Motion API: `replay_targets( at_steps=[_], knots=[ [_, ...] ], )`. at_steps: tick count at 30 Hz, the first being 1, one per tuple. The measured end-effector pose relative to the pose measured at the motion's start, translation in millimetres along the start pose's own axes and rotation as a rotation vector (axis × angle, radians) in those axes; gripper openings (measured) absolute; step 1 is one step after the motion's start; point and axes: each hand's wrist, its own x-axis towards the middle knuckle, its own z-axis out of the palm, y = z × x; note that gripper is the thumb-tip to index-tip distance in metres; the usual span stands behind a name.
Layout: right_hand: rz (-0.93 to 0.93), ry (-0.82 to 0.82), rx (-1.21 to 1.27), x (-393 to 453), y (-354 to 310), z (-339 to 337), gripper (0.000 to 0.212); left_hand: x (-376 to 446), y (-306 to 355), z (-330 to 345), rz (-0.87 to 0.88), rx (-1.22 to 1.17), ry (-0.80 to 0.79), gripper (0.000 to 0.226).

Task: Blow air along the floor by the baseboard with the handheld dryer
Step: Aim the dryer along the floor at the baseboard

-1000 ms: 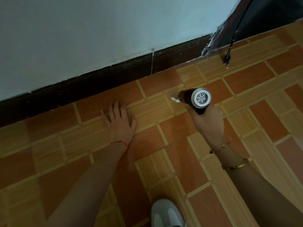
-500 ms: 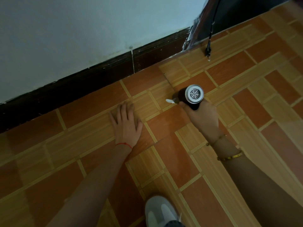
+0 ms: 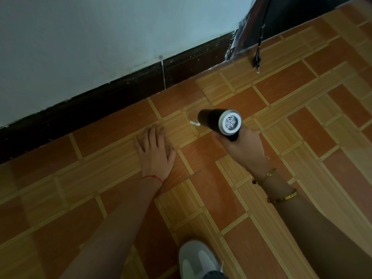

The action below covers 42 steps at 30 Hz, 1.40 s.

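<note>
My right hand (image 3: 244,149) grips the handle of a black handheld dryer (image 3: 214,120). Its white rear grille faces the camera, and its barrel points left, low over the tiled floor (image 3: 261,178). A small white scrap (image 3: 194,123) lies on the tile just at the nozzle. My left hand (image 3: 156,153) rests flat on the floor, palm down, fingers spread toward the wall, to the left of the dryer. The dark brown baseboard (image 3: 124,93) runs diagonally along the foot of the pale wall, a little beyond both hands.
A black cord with a plug (image 3: 257,61) hangs down to the floor at the upper right, beside a dark doorway edge (image 3: 239,37). My grey shoe (image 3: 198,258) shows at the bottom. Orange and wood-pattern tiles fill the rest of the view.
The view has shifted slightly along the wall. The dryer's barrel has turned to point more to the left. My left hand stays flat on the floor.
</note>
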Motion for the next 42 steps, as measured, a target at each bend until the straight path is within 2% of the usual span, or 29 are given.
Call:
replay_targets(
  at_steps=[6, 13, 17, 21, 24, 27, 30, 33, 37, 42],
  knots=[
    [-0.116, -0.078, -0.076, -7, 0, 10, 0.067, 0, -1, 0, -0.004, 0.006, -0.011, 0.064],
    [-0.066, 0.062, -0.006, -3, -4, 14, 0.060, 0, -1, -1, -0.005, 0.012, -0.017, 0.064],
    [-0.155, 0.103, -0.058, -1, -8, 15, 0.053, 0, 0, -2, -0.005, 0.007, -0.020, 0.064],
    [-0.275, -0.038, -0.192, -4, -5, 18, 0.057, -1, 0, -3, -0.003, -0.017, -0.011, 0.063],
    [-0.299, -0.117, -0.193, -11, -3, 21, 0.058, -1, 0, -4, -0.004, -0.015, -0.019, 0.064],
    [-0.239, -0.115, -0.115, -14, -4, 22, 0.056, 0, 0, -4, -0.003, -0.014, -0.020, 0.064],
    [-0.074, -0.143, -0.007, -7, -9, 19, 0.058, 0, -1, -2, -0.003, -0.007, -0.026, 0.065],
    [0.062, -0.146, 0.153, 1, -13, 16, 0.049, 0, -2, -2, -0.004, -0.005, -0.027, 0.064],
    [0.031, -0.142, 0.080, 5, -16, 13, 0.047, 0, -1, -2, -0.003, -0.005, -0.018, 0.063],
    [-0.005, -0.099, 0.037, 2, -18, 19, 0.056, -1, -1, -2, 0.001, 0.008, -0.011, 0.063]
  ],
)
